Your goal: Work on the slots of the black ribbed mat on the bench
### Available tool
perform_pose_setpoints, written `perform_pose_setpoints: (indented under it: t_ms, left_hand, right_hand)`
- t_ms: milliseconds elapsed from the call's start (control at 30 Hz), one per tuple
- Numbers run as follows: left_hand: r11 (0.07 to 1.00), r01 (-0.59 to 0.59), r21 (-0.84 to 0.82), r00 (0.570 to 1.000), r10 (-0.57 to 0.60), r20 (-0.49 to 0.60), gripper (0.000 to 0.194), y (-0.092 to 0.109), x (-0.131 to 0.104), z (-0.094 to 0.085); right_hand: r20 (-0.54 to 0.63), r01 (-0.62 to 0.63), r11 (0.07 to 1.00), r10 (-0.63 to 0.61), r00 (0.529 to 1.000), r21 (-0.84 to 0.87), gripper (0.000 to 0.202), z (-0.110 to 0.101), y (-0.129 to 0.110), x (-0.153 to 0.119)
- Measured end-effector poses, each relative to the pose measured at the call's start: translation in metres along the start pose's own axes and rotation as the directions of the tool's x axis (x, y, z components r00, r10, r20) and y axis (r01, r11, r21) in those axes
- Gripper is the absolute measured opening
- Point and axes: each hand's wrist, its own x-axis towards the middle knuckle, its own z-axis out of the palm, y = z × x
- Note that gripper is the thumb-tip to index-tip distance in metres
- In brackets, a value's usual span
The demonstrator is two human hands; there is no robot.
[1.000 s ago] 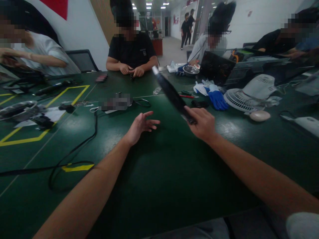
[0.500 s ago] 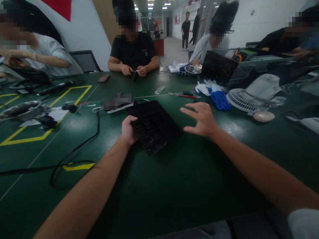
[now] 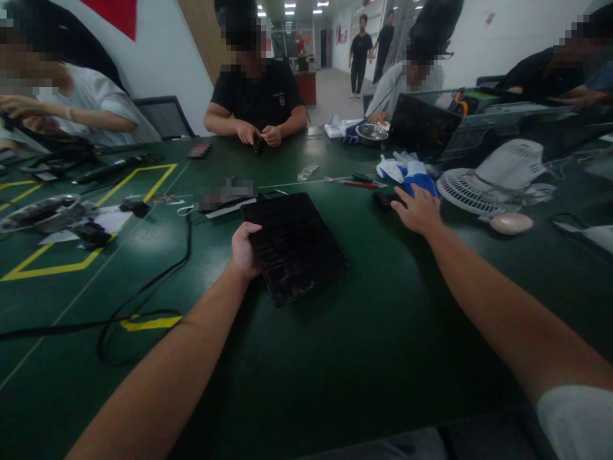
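Note:
My left hand (image 3: 246, 249) is closed on the left edge of a flat, black, ribbed plastic panel (image 3: 297, 243), thumb on top. The panel is tilted just over the green table, with rounded hollows at its near end. Over to the right, my right hand (image 3: 419, 211) is open, its fingers stretched to the left. Its fingertips are at a small black object (image 3: 383, 201) on the table, too dark to name. Just beyond that hand lie blue and white gloves (image 3: 416, 172).
A white fan (image 3: 483, 179) and a pale oval object (image 3: 511, 223) lie at the right. A red-handled tool (image 3: 359, 184) and a metal bowl (image 3: 371, 133) are farther back. A black strap (image 3: 186, 243) crosses the left side. Several people sit around the table.
My right hand has moved right, away from the panel, to the small black object. In my left hand the panel has tipped slightly, its near corner shifting left and down.

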Motion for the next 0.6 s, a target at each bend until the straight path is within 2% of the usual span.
perform_pose_setpoints:
  t_ms: [100, 200, 400, 600]
  left_hand:
    - [1.0, -0.01, 0.001, 1.0, 0.01, 0.004, 0.044, 0.0, -0.001, -0.001]
    - [1.0, 0.001, 0.005, 1.0, -0.001, 0.024, 0.045, -0.001, -0.002, -0.002]
    - [0.999, 0.033, 0.005, 0.999, -0.033, 0.013, 0.044, 0.002, -0.005, -0.002]
    - [0.999, 0.019, -0.036, 0.999, -0.018, 0.036, 0.048, 0.003, -0.002, -0.005]
  right_hand:
    - [-0.019, 0.18, 0.983, -0.18, 0.983, -0.019, 0.071, -0.002, -0.015, -0.005]
    - [0.039, 0.267, 0.964, -0.267, 0.963, -0.005, 0.072, -0.003, -0.031, -0.01]
    - [-0.018, 0.251, 0.967, -0.25, 0.968, 0.05, 0.064, -0.011, -0.042, -0.016]
    - [-0.002, 0.259, 0.962, -0.26, 0.966, 0.09, 0.064, -0.013, -0.056, -0.028]
